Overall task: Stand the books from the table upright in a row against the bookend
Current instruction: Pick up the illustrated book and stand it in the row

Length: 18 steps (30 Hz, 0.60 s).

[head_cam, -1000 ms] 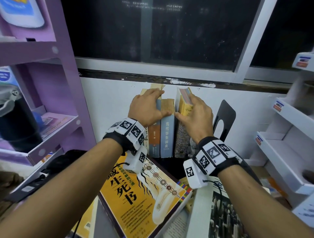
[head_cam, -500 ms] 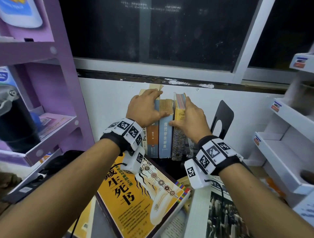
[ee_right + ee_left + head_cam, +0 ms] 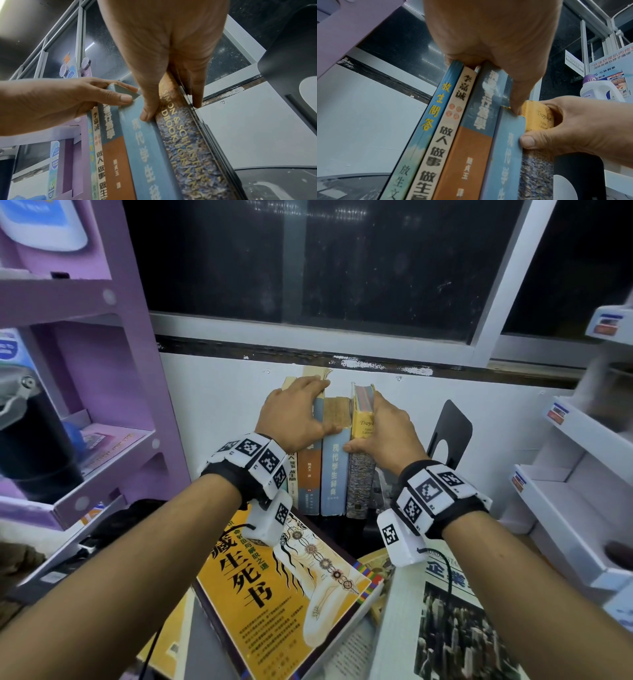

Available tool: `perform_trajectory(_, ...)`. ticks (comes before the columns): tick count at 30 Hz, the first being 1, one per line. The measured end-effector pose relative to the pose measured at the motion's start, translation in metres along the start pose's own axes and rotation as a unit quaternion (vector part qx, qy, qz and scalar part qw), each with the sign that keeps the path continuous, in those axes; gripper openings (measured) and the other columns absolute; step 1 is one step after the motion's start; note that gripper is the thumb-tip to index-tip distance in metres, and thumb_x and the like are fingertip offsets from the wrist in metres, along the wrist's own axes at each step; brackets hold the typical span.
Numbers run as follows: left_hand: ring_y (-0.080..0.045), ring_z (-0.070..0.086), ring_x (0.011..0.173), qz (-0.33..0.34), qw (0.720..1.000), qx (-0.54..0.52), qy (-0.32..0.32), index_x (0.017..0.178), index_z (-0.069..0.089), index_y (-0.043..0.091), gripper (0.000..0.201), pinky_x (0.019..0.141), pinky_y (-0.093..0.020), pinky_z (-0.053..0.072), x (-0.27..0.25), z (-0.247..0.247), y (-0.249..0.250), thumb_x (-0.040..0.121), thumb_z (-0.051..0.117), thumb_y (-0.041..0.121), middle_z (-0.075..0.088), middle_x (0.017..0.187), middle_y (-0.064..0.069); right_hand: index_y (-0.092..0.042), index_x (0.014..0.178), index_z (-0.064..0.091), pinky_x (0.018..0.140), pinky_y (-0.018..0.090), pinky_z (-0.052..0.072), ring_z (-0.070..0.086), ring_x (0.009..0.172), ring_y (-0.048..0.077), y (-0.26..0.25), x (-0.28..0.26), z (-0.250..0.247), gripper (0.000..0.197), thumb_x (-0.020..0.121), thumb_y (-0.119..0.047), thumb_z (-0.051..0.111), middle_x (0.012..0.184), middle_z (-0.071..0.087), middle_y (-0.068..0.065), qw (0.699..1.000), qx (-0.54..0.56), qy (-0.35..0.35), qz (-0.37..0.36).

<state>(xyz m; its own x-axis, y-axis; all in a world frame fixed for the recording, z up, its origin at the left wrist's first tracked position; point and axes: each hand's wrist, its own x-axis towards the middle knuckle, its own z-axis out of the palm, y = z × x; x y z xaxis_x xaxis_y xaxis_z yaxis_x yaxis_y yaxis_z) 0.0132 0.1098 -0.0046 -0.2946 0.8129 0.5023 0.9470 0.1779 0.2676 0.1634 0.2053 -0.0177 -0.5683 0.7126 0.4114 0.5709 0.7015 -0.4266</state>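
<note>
While the head view showed four or so upright books against the wall, the left hand [image 3: 291, 416] lay draped over their tops and the right hand [image 3: 383, 433] pinched the yellow Troyka handbook [image 3: 361, 422]. The black bookend [image 3: 448, 436] stood well apart to the right. In the left wrist view, the grip curled over the blue spine [image 3: 429, 121]. From the right wrist, thumb and fingers clamped the handbook. I reckon letting go before the bookend slides in topples the row.
</note>
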Motion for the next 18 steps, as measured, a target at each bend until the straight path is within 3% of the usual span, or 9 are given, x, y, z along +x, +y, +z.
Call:
perform_trajectory(11, -0.021, 0.034, 0.138, -0.008, 0.999, -0.014, -0.027, 0.146, 0.033, 0.020, 0.082, 0.113, -0.043, 0.028, -0.006, -0.008, 0.003, 0.079, 0.069, 0.050, 0.033, 0.153, -0.001, -0.007, 0.134, 0.037, 0.094, 0.037, 0.043, 0.050, 0.119, 0.028, -0.005, -0.007, -0.003, 0.089, 0.065, -0.030, 0.089, 0.129, 0.052, 0.012, 0.999, 0.011, -0.020, 0.029)
perform_trajectory(18, -0.020, 0.040, 0.132, 0.004, 0.998, -0.058, -0.025, 0.142, 0.039, 0.018, 0.074, 0.109, -0.035, 0.033, -0.027, -0.022, 0.004, 0.080, 0.072, 0.039, 0.040, 0.147, -0.001, -0.008, 0.140, 0.033, 0.099, 0.034, 0.039, 0.045, 0.124, 0.028, -0.010, -0.017, -0.011, 0.089, 0.071, -0.025, 0.085, 0.134, 0.048, 0.012, 0.998, 0.013, -0.043, 0.042)
